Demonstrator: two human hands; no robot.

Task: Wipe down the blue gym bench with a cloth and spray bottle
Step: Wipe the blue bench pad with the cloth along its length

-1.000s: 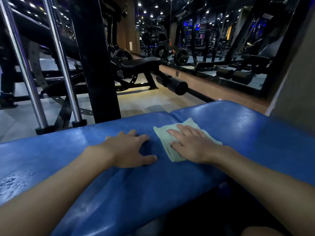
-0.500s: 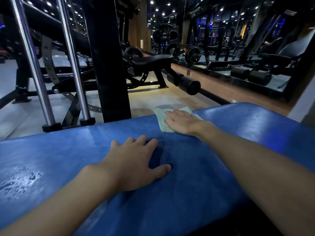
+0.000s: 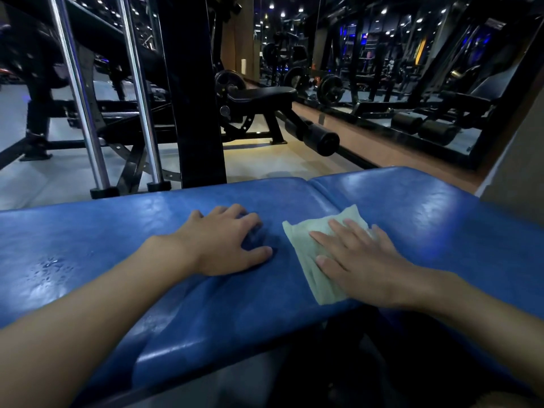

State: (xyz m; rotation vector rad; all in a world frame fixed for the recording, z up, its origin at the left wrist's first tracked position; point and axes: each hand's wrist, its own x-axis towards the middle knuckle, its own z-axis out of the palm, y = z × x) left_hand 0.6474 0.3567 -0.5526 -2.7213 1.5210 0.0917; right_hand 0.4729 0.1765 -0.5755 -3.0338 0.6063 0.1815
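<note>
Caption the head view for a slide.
Right hand presses a pale green cloth flat on the blue bench while the left hand rests alongside.

No readable text, label, brand, number or sign anywhere; gym background too dark, blurred.

Blue bench (image 3: 88,245) is open toward both ends, only the left hand (image 3: 223,242) and the cloth (image 3: 300,249) under the right hand (image 3: 368,260) sit mid-pad, and a black upright (image 3: 194,113) plus chrome rods (image 3: 142,113) crowd its far edge.
</note>
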